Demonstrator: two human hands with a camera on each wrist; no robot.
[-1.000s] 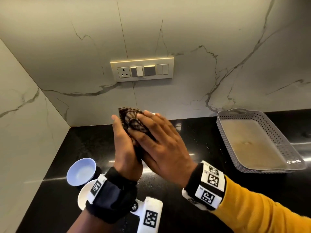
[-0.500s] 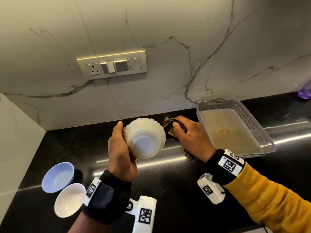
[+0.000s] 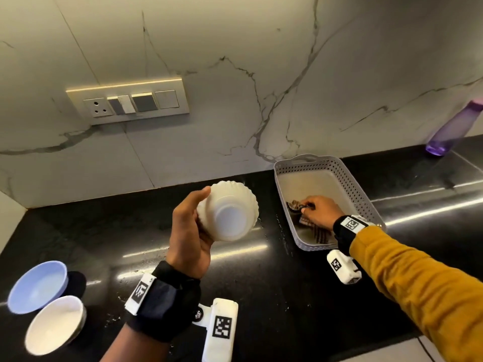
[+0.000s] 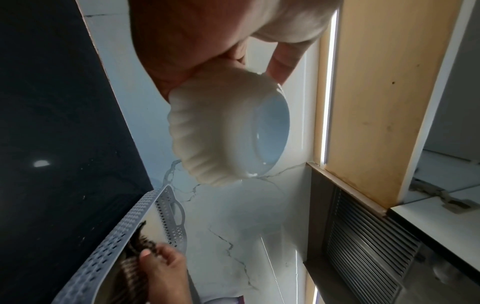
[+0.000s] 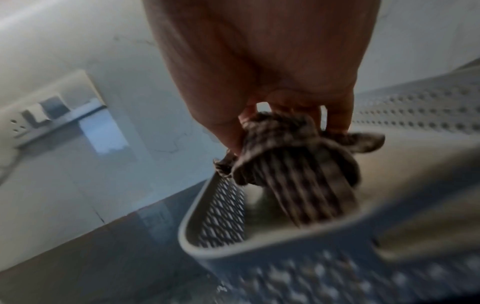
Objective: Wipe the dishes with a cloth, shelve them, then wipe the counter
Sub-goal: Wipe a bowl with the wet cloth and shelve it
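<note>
My left hand (image 3: 192, 226) grips a white fluted bowl (image 3: 230, 212) above the black counter (image 3: 261, 283), with the bowl's base turned toward me. In the left wrist view the bowl (image 4: 223, 131) sits between thumb and fingers. My right hand (image 3: 317, 211) is down inside the grey perforated basket (image 3: 366, 194) and pinches a brown checked cloth (image 3: 308, 226) that trails across the basket floor. The right wrist view is blurred; there the cloth (image 5: 293, 156) hangs bunched from my fingertips over the basket's rim (image 5: 259, 242).
A pale blue bowl (image 3: 38, 286) and a white bowl (image 3: 55, 323) sit on the counter at the near left. A purple bottle (image 3: 452, 129) stands at the far right against the marble wall. A switch panel (image 3: 128, 101) is on the wall.
My right hand has left the bowl and carried the cloth rightward and down into the basket. The left hand still holds the bowl, now uncovered and base toward me.
</note>
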